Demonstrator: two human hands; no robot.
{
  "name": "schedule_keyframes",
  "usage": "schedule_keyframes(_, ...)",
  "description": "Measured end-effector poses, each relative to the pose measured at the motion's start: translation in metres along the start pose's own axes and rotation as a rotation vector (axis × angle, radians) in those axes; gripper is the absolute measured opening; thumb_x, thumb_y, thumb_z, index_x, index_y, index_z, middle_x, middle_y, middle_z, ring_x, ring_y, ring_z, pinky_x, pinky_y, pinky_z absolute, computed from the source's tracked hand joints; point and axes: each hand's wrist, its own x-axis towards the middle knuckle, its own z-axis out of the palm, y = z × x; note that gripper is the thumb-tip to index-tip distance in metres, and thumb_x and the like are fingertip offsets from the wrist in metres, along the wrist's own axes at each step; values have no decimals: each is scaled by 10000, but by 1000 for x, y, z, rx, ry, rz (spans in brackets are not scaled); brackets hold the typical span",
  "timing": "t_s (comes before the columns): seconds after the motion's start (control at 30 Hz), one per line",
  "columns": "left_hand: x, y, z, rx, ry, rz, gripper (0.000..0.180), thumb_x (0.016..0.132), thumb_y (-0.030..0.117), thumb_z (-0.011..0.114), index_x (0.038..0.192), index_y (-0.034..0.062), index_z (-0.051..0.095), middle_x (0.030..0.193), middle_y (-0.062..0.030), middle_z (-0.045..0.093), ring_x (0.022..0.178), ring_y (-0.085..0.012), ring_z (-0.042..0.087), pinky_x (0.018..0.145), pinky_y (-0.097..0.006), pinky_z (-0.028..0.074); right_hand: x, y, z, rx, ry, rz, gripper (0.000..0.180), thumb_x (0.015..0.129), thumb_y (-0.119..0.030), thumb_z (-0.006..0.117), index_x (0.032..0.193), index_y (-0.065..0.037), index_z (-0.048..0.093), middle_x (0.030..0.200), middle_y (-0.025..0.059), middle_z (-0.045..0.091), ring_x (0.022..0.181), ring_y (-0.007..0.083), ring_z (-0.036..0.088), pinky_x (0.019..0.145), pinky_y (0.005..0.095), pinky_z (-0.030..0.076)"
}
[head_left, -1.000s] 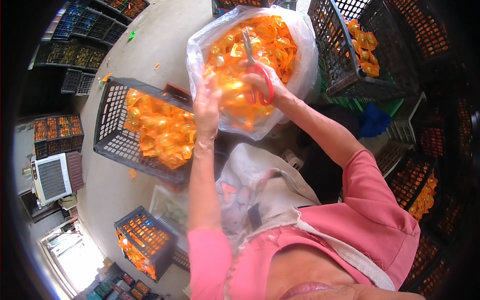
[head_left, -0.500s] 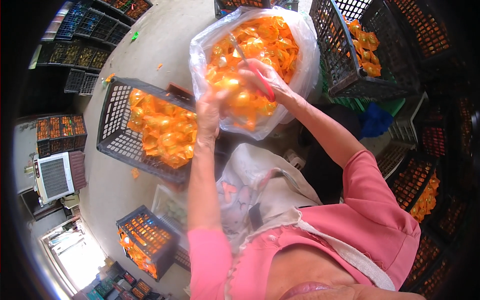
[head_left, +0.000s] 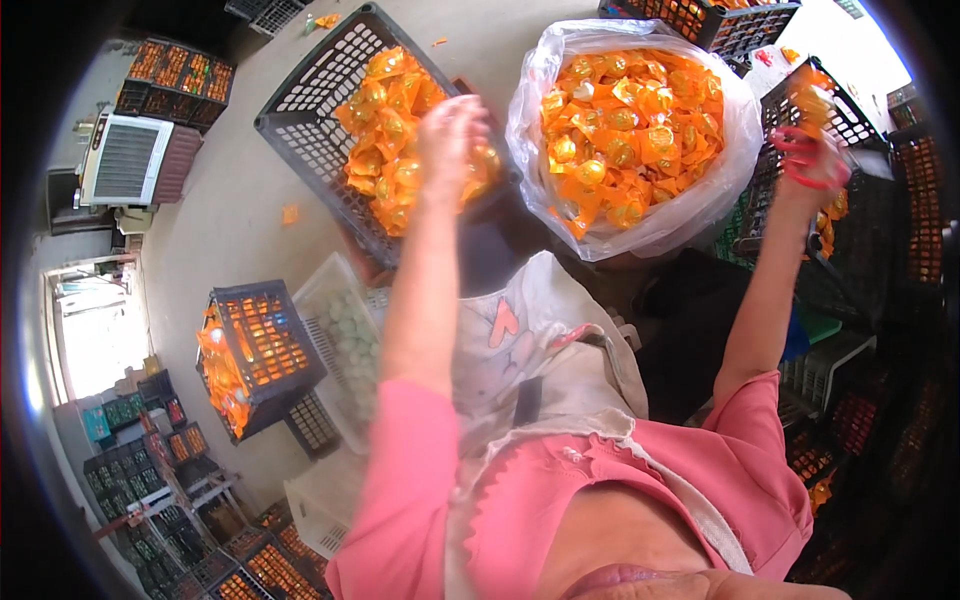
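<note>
Orange packets (head_left: pixel 385 135) lie beside the blurred left hand (head_left: pixel 452 130), grip unclear; the right hand (head_left: pixel 812 165) clasps red scissors (head_left: pixel 790 147).

This looks like a packing or storage room. A black slatted crate (head_left: pixel 325 180) of orange-wrapped rounds (head_left: pixel 375 130) stands by the left hand (head_left: pixel 455 135); a plastic sack (head_left: pixel 533 110) full of them sits between it and the right hand (head_left: pixel 820 175). Well left of the left hand, more filled crates (head_left: pixel 175 80) are stacked beyond a bare grey floor (head_left: pixel 240 240).
</note>
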Motion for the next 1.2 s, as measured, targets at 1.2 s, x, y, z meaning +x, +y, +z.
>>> schedule_keyframes(1.2,-32,14,65,-452,-329,-128,294,920,207,483,1123,6,553,1086,-94,603,981,-200,602,870,-352,488,-153,22,94,-192,-834,878,450,880,-383,596,1127,-16,514,791,44,547,669,90,524,607,229,433)
